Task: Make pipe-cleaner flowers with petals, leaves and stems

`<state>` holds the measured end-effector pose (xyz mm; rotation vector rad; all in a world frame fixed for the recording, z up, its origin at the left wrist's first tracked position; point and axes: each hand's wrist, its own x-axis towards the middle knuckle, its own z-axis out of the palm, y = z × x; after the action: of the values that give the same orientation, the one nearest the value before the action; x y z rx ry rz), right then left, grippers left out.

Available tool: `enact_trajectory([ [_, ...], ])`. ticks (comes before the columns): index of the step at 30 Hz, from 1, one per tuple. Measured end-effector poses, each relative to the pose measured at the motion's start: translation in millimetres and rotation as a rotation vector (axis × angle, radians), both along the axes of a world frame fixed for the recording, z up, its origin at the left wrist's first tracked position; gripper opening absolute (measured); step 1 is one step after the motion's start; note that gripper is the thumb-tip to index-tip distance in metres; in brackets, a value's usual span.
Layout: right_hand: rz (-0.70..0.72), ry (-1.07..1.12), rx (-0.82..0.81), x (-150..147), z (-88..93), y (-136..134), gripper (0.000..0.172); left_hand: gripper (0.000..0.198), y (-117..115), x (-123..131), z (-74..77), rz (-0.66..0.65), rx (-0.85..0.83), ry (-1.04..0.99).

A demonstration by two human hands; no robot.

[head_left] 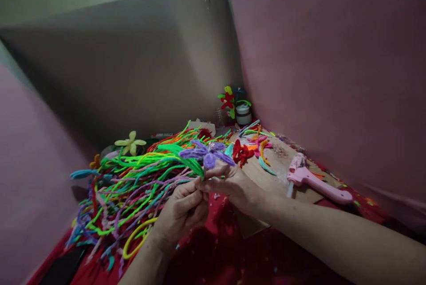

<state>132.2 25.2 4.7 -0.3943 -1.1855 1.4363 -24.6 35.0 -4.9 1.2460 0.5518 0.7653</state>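
Between my hands is a pipe-cleaner flower (209, 160) with purple petals and a pale, glittery centre. A bright green leaf (186, 159) spreads to the left of its petals. My left hand (186, 207) is closed low on the stem, its fingers pinched together. Just above it, my right hand (233, 185) pinches the stem under the petals. The two hands touch at the fingertips, and most of the stem is hidden inside them.
Many loose pipe cleaners (133, 187) are heaped on the left of the red cloth (213, 258). On the right, a pink glue gun (319, 183) lies on cardboard near red pipe-cleaner petals (242, 153). Finished flowers (228, 99) stand at the back beside a white jar (243, 115).
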Motion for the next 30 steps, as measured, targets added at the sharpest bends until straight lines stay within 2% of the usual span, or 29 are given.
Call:
enact_trajectory([
  [5, -0.019, 0.039, -0.077, -3.0, -3.4, 1.1, 0.026, 0.015, -4.5, 11.6, 7.5, 0.276, 0.289, 0.270],
  [7, -0.081, 0.070, -0.090, -4.2, -3.9, 2.2, 0.025, 0.014, -6.2, 15.5, 5.2, 0.418, 0.428, 0.343],
  [9, -0.148, 0.096, -0.110, -5.5, -4.0, 3.0, 0.027, 0.023, -7.8, 17.3, 0.2, 0.607, 0.602, 0.425],
  [11, -0.155, 0.106, -0.131, -7.2, -3.7, 2.6, 0.030, 0.024, -9.2, 16.7, -5.1, 0.747, 0.799, 0.533],
  [13, -0.157, 0.104, -0.140, -8.5, -2.5, 1.0, 0.032, 0.019, -10.1, 14.6, -9.3, 0.776, 0.945, 0.626],
  [15, -0.180, 0.080, -0.122, -9.2, -0.8, -0.7, 0.032, 0.017, -10.5, 12.5, -11.6, 0.749, 1.011, 0.644],
  [19, -0.197, 0.057, -0.094, -9.4, -0.4, -0.5, 0.027, 0.014, -10.7, 12.5, -10.5, 0.700, 0.928, 0.600],
  [22, -0.190, 0.007, -0.068, -8.2, -3.3, 1.8, 0.021, 0.016, -11.7, 15.7, -5.3, 0.666, 0.778, 0.520],
  [25, -0.231, -0.146, -0.016, -5.3, -4.6, 2.1, 0.017, 0.020, -13.7, 19.3, 0.9, 0.638, 0.631, 0.417],
  [28, -0.311, -0.268, 0.037, -1.9, -2.1, 0.2, 0.017, 0.023, -14.8, 21.1, 4.4, 0.629, 0.422, 0.325],
  [30, -0.313, -0.300, 0.069, -0.1, 0.3, -1.1, 0.018, 0.021, -14.7, 21.3, 5.1, 0.615, 0.282, 0.250],
])
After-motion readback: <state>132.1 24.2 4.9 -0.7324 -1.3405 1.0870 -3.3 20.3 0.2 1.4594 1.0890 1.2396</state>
